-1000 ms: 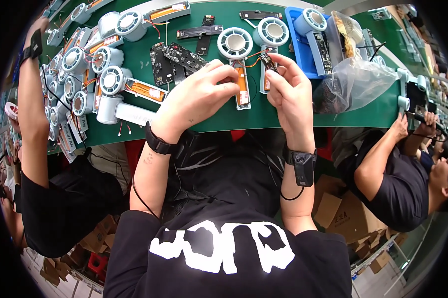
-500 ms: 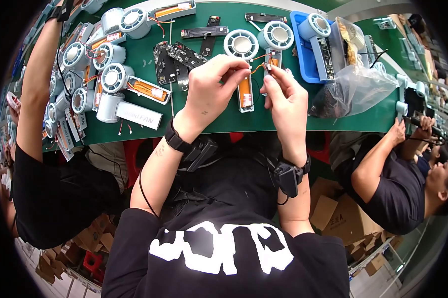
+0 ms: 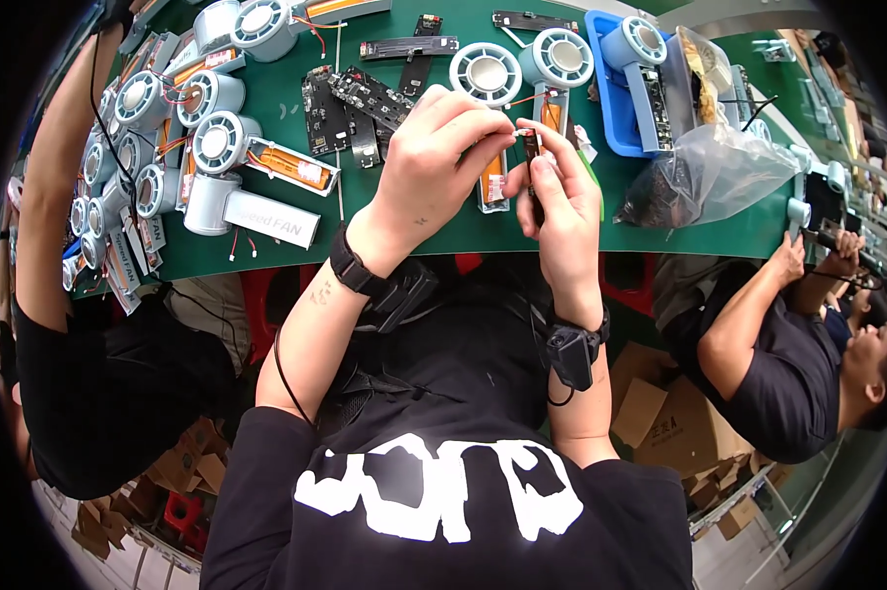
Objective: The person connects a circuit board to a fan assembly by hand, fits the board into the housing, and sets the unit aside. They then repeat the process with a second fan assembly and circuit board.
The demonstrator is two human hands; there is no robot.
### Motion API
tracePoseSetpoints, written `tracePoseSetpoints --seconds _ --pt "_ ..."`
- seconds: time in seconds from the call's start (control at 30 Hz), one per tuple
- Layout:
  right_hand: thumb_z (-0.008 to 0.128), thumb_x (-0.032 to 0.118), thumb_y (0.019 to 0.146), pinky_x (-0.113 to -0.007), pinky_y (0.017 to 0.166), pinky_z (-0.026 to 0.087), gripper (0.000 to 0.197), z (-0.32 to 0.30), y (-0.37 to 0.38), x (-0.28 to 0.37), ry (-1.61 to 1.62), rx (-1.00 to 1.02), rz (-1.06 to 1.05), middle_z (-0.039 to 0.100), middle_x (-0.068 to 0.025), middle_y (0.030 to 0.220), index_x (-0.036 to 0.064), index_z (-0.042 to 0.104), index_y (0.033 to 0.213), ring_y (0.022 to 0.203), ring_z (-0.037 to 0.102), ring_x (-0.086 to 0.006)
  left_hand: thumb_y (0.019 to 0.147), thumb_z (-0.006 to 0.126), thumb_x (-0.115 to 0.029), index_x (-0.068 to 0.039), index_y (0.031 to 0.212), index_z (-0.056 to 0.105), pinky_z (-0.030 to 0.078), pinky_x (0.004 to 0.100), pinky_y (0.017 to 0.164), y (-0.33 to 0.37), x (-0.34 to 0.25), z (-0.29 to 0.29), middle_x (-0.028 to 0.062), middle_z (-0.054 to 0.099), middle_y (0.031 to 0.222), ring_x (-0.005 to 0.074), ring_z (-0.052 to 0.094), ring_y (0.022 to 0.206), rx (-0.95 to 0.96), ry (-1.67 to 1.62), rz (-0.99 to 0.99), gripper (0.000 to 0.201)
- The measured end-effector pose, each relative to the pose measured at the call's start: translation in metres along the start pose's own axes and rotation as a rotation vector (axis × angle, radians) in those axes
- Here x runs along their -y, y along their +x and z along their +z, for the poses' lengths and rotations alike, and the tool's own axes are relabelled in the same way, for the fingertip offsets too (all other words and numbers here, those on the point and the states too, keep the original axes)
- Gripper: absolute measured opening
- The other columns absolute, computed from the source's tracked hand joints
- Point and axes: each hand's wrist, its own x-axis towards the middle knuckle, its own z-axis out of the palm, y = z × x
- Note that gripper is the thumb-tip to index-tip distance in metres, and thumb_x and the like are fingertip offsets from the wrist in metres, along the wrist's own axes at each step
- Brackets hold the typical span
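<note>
My right hand (image 3: 561, 202) grips a narrow dark circuit board (image 3: 533, 147), held nearly upright between thumb and fingers. My left hand (image 3: 448, 147) is closed in a pinch at the board's upper end, on what looks like a small white wire connector (image 3: 522, 132). Just beyond my hands lie two light-blue handheld fans with round grilles, one fan (image 3: 486, 75) at the left and another fan (image 3: 557, 58) at the right. An opened handle with an orange battery (image 3: 492, 185) shows between my hands, partly covered by them.
Several loose black circuit boards (image 3: 370, 95) lie beyond my left hand. Many fans (image 3: 221, 143) with opened handles crowd the green table's left side. At the right stand a blue tray (image 3: 615, 128) and a clear plastic bag (image 3: 714, 182). A co-worker's arm (image 3: 65, 167) reaches in at left.
The board in my right hand has come up and now shows more plainly. The orange wires that ran between my hands are now mostly hidden. My left fingertips have moved slightly right toward the board.
</note>
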Motion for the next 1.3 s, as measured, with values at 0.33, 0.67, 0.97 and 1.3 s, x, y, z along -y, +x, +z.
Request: tracePoseSetpoints --seconds 0.33,0.67,0.97,1.3 --pt "0.043 0.014 0.110 -0.018 0.046 0.031 0.036 0.006 0.000 -0.004 0.036 -0.013 -0.003 0.063 -0.0056 0.081 0.0027 0.055 0.141 0.050 0.042 -0.0030 0.081 0.078 -0.003 -0.005 0.093 0.071 0.052 0.0353 0.069 -0.001 0.001 0.005 0.0056 0.064 0.084 0.0254 0.059 0.081 -0.037 0.025 0.086 0.014" --pt "0.051 0.007 0.105 -0.019 0.053 0.038 0.039 0.019 -0.003 -0.012 -0.449 -0.166 -0.267 0.064 -0.0015 0.078 0.0021 0.056 0.144 0.057 0.047 -0.0013 0.077 0.080 0.001 -0.003 0.092 0.072 0.053 0.0337 0.066 0.000 0.000 0.001 0.0071 0.067 0.085 0.0246 0.061 0.078 -0.032 0.083 0.099 0.017" --pt "0.052 0.006 0.104 -0.019 0.055 0.040 0.040 0.025 -0.005 -0.010 -0.454 -0.171 -0.253 0.064 -0.0006 0.078 0.0015 0.056 0.144 0.060 0.049 -0.0014 0.078 0.079 0.004 -0.002 0.093 0.075 0.054 0.0305 0.064 -0.003 0.000 0.000 0.0084 0.070 0.086 0.0225 0.066 0.076 -0.050 0.002 0.016 0.017" --pt "0.054 0.007 0.104 -0.020 0.056 0.040 0.038 0.017 -0.005 -0.004 -0.456 -0.095 -0.231 0.063 0.0000 0.076 0.0022 0.059 0.142 0.059 0.049 -0.0033 0.081 0.078 0.004 -0.002 0.094 0.074 0.056 0.0297 0.066 -0.003 0.000 -0.009 0.0085 0.071 0.087 0.0214 0.068 0.078 0.032 -0.107 -0.105 0.014"
